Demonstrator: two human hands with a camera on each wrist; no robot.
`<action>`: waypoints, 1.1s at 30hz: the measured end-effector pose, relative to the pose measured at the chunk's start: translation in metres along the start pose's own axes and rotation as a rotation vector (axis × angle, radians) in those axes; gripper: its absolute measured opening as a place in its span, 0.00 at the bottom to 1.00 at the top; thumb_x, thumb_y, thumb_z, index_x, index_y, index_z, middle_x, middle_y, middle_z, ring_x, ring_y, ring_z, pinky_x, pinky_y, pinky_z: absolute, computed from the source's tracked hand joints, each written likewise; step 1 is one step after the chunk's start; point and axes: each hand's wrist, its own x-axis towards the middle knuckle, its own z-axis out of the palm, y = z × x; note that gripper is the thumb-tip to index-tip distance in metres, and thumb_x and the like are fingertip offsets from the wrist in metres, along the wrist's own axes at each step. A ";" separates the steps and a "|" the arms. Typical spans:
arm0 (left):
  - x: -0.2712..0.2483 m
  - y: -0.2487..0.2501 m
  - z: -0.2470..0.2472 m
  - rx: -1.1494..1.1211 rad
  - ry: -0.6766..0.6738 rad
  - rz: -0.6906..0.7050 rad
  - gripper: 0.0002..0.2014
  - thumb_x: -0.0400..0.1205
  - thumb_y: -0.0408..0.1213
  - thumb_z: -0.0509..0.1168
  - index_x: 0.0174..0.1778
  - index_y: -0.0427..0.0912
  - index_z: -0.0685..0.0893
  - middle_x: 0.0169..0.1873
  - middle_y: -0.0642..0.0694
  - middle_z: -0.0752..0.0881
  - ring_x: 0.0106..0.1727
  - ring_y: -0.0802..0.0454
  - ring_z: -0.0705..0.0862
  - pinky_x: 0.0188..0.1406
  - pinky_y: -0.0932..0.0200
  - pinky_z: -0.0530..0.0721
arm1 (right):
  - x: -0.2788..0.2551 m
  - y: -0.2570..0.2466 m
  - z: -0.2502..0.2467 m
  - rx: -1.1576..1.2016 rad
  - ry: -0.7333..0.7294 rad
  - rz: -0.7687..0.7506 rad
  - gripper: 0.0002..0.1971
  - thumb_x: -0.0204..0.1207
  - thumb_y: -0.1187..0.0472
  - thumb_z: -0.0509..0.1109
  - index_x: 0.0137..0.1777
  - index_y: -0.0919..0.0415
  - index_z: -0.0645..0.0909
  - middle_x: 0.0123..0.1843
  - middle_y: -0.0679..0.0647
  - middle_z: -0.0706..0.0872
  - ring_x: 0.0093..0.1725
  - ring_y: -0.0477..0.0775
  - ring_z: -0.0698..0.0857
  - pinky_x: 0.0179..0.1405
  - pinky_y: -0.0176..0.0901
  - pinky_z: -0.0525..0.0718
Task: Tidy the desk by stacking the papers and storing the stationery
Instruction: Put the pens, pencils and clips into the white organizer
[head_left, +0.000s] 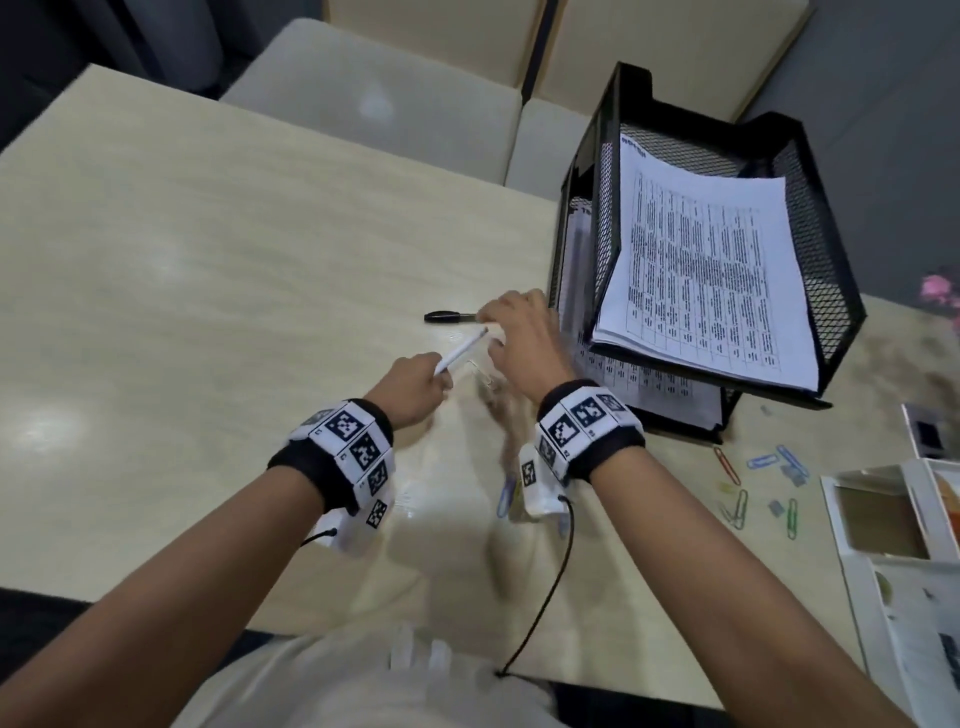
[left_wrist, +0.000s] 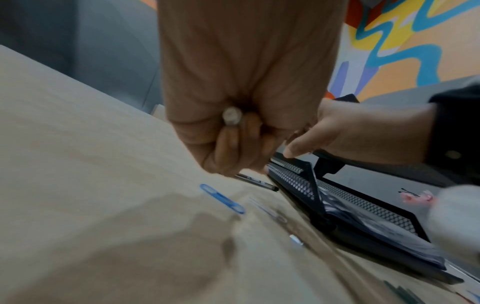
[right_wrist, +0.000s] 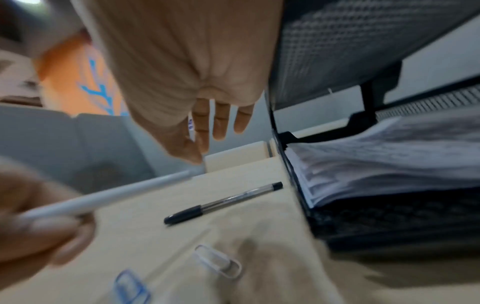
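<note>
My left hand (head_left: 421, 382) grips a white pen (head_left: 462, 351) that points up and right; its round end (left_wrist: 232, 115) shows between the curled fingers in the left wrist view. My right hand (head_left: 501, 325) hovers just right of the white pen's tip with relaxed fingers (right_wrist: 221, 121) and holds nothing. A black capped pen (head_left: 449, 315) lies on the desk just beyond both hands, also seen as the black pen (right_wrist: 223, 202) under the right palm. Printed papers (head_left: 711, 275) lie stacked in the black mesh tray (head_left: 831, 249) at the right.
A white paper clip (right_wrist: 218, 261) and a blue paper clip (right_wrist: 130, 288) lie on the desk below the hands. Several coloured clips (head_left: 753, 483) are scattered in front of the tray. White boxes (head_left: 883, 509) stand at the right edge. Pale chairs (head_left: 389, 109) stand behind the desk.
</note>
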 end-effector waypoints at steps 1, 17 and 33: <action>-0.001 -0.004 -0.002 -0.016 0.030 -0.016 0.09 0.86 0.36 0.54 0.51 0.36 0.78 0.53 0.33 0.83 0.52 0.39 0.78 0.39 0.61 0.64 | 0.011 0.003 0.001 0.034 0.010 0.064 0.16 0.73 0.73 0.63 0.59 0.61 0.81 0.61 0.57 0.82 0.65 0.60 0.72 0.63 0.52 0.69; -0.016 -0.003 0.002 -0.338 0.345 0.076 0.07 0.87 0.37 0.53 0.45 0.39 0.66 0.31 0.46 0.78 0.31 0.49 0.74 0.27 0.64 0.68 | -0.009 -0.008 0.037 0.331 -0.022 0.372 0.02 0.71 0.67 0.65 0.43 0.63 0.76 0.46 0.63 0.83 0.48 0.61 0.80 0.44 0.48 0.75; -0.044 0.233 0.188 0.021 -0.197 0.740 0.13 0.86 0.38 0.55 0.38 0.37 0.75 0.34 0.44 0.74 0.38 0.47 0.73 0.39 0.56 0.64 | -0.284 0.170 -0.124 0.620 0.624 0.760 0.36 0.68 0.77 0.68 0.70 0.48 0.60 0.45 0.55 0.82 0.38 0.43 0.85 0.46 0.56 0.87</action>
